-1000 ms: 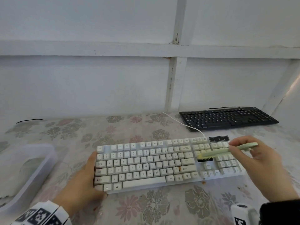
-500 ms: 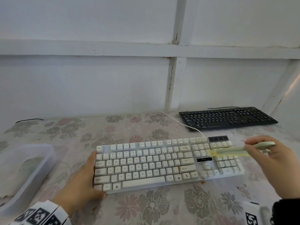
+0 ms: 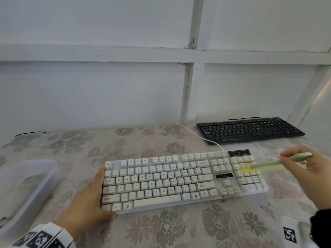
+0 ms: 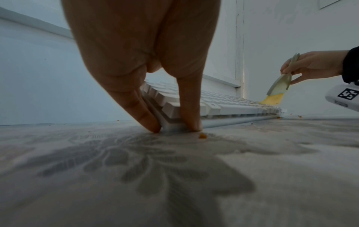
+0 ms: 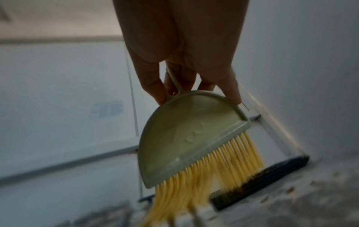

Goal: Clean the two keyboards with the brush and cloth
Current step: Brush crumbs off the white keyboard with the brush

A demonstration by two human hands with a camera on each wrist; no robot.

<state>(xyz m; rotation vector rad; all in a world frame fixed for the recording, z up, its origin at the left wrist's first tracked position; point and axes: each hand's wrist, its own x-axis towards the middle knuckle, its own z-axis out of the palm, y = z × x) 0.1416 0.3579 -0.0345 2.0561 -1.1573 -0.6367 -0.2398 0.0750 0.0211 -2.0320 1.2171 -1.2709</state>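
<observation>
A white keyboard lies across the flowered table in front of me. My left hand grips its near left corner, thumb on the front edge and fingers along the left side, as the left wrist view shows. My right hand pinches the handle of a pale green brush with yellow bristles. The bristles touch the number pad at the keyboard's right end. A black keyboard lies at the back right by the wall. I see no cloth.
A translucent plastic tub stands at the left table edge. The white cable runs from the white keyboard toward the wall. Orange crumbs lie on the tablecloth near the keyboard. White panelled walls close the back and right.
My right hand has swept the brush rightward, from the block between the main keys and number pad onto the number pad. The left hand and the keyboard have stayed put.
</observation>
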